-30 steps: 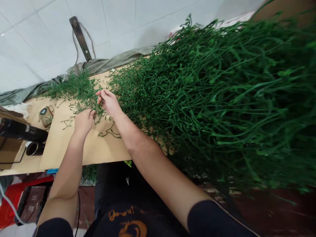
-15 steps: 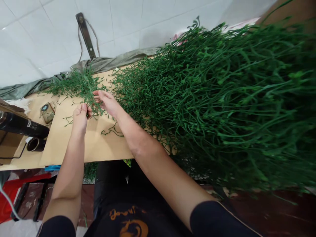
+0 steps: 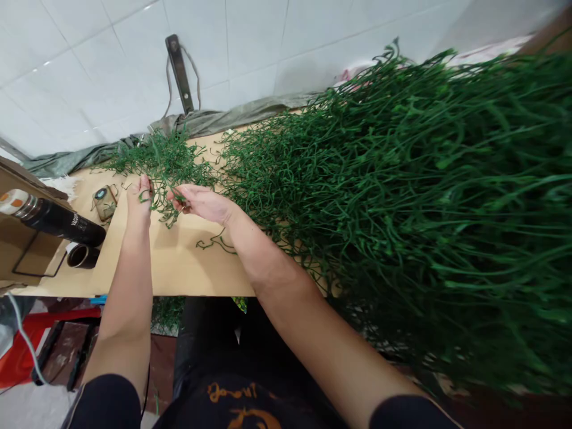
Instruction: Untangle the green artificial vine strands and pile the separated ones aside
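Stretching between your two hands, a thin green plastic sprig (image 3: 161,193) ran roughly side to side across the tan cardboard-covered tabletop (image 3: 179,268), its long axis left to right, with wiry side shoots drooping off it toward you. Your left hand (image 3: 139,199) had its fingers closed on the sprig's left end, thumb and fingertips pinched together on the stem. Your right hand (image 3: 203,204) lay palm partly up at the other end, fingers curled loosely; whether they actually clamped the stem I could not tell, since the tips were buried in green. So the sprig sat between the grips, just in front of both sets of knuckles, lifted a little off the board.

Behind it, a small loose heap of the same green sprigs (image 3: 154,156) blurred into the held piece, and where one stopped and the other began was hard to make out. To your right, a huge mound of tangled green plastic stems (image 3: 402,196) filled the view, smeared and cut off at the frame's edge. One stray green strand (image 3: 217,243) lay on the board near your right wrist. At far left lay a black cylindrical flask (image 3: 58,220), half cropped, beside its black round cup (image 3: 83,255).
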`<act>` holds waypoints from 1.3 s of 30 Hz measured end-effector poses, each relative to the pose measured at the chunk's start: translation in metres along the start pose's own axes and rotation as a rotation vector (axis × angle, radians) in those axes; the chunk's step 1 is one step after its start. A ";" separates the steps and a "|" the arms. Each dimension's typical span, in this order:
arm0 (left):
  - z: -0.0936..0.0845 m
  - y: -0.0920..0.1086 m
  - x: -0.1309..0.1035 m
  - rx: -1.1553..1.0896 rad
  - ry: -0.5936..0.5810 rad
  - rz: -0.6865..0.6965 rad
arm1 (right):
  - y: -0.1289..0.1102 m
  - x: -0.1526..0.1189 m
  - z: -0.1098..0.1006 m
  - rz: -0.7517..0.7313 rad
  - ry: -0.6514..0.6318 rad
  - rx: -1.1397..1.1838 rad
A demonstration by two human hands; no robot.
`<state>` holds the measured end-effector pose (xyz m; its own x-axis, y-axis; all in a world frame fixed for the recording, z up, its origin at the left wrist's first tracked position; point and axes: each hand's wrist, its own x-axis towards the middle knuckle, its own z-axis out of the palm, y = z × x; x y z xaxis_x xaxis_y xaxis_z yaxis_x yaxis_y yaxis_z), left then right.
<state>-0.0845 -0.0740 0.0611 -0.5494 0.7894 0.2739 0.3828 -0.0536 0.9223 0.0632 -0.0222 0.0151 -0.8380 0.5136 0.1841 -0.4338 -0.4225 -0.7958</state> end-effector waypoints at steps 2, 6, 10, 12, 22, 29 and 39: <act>-0.002 0.001 -0.005 0.014 -0.126 0.021 | -0.006 -0.006 -0.002 0.019 -0.048 0.010; -0.008 0.002 -0.016 0.021 -0.351 -0.036 | -0.010 -0.009 -0.008 -0.011 0.003 -0.080; -0.012 0.000 -0.020 -0.052 -0.413 -0.091 | -0.010 -0.006 -0.012 -0.051 -0.036 -0.175; -0.013 0.000 -0.019 -0.060 -0.416 -0.103 | -0.012 -0.007 -0.013 -0.054 -0.057 -0.196; 0.001 -0.007 -0.026 0.051 -0.458 -0.111 | -0.007 0.002 -0.011 -0.105 0.250 -0.269; 0.005 -0.013 -0.025 0.253 -0.350 -0.007 | -0.006 0.002 -0.009 -0.137 0.174 -0.392; 0.009 -0.011 -0.019 -0.313 -0.063 -0.206 | 0.002 0.007 -0.005 -0.068 0.147 -0.933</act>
<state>-0.0717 -0.0824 0.0434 -0.5411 0.8384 0.0655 0.0178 -0.0665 0.9976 0.0581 -0.0158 0.0123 -0.7430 0.6310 0.2231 0.0132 0.3471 -0.9377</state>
